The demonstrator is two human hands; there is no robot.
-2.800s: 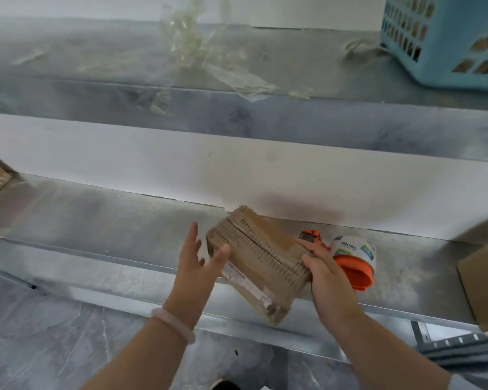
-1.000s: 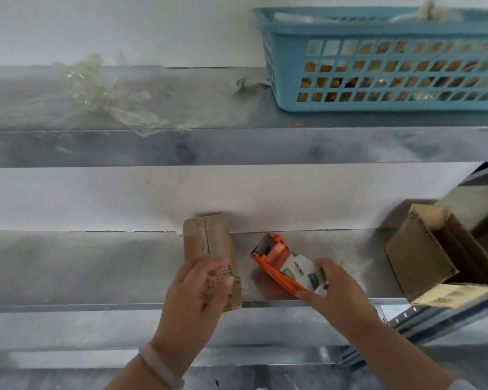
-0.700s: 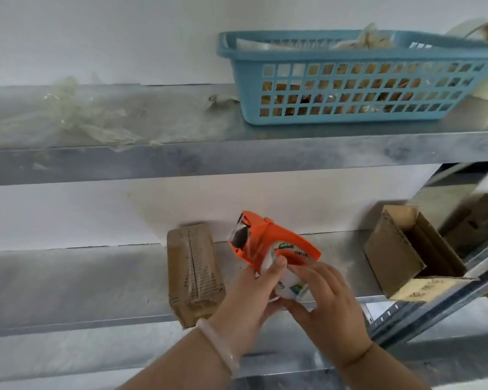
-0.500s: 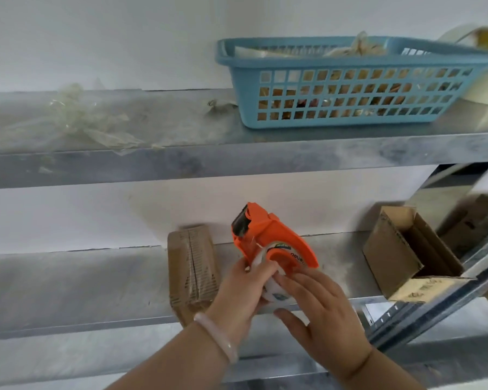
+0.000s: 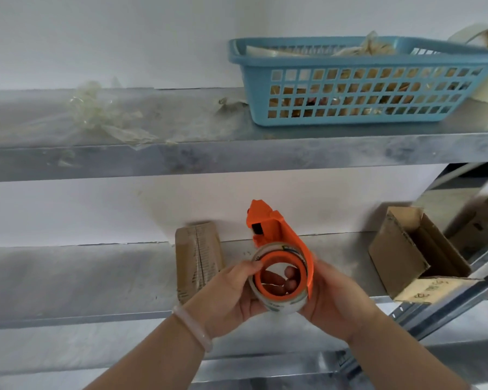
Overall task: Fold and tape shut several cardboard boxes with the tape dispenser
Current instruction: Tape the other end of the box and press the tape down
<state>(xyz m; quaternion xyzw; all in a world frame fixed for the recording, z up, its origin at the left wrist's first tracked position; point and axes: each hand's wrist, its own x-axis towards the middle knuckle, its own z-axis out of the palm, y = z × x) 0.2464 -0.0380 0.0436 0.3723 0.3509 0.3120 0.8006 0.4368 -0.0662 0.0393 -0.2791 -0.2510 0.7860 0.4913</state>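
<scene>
A white wall is running behind two grey metal shelves, the upper shelf and the lower shelf, both seen from the head camera.

On the upper shelf a blue basket is sitting to the right, near the front edge. Brownish items are showing through its lattice and crumpled pale material is poking above its rim; what they are I cannot tell. Well to its left, a tangle of clear plastic is lying on the shelf.

On the lower shelf a closed cardboard box is lying against the wall. Well apart to the right, an open cardboard box is tipping onto its side, one printed flap hanging over the shelf's front edge; its inside is dark, so its contents are unclear.

In front of the gap between the two boxes, both hands are holding the orange tape dispenser up off the shelf, nose pointing upward, the tape roll facing the camera. The left hand, a pale bracelet on its wrist, is curling around the roll with its thumb on the rim. The right hand is wrapping around the dispenser's right side. Fingertips are showing through the roll's core, though whose I cannot tell.
</scene>
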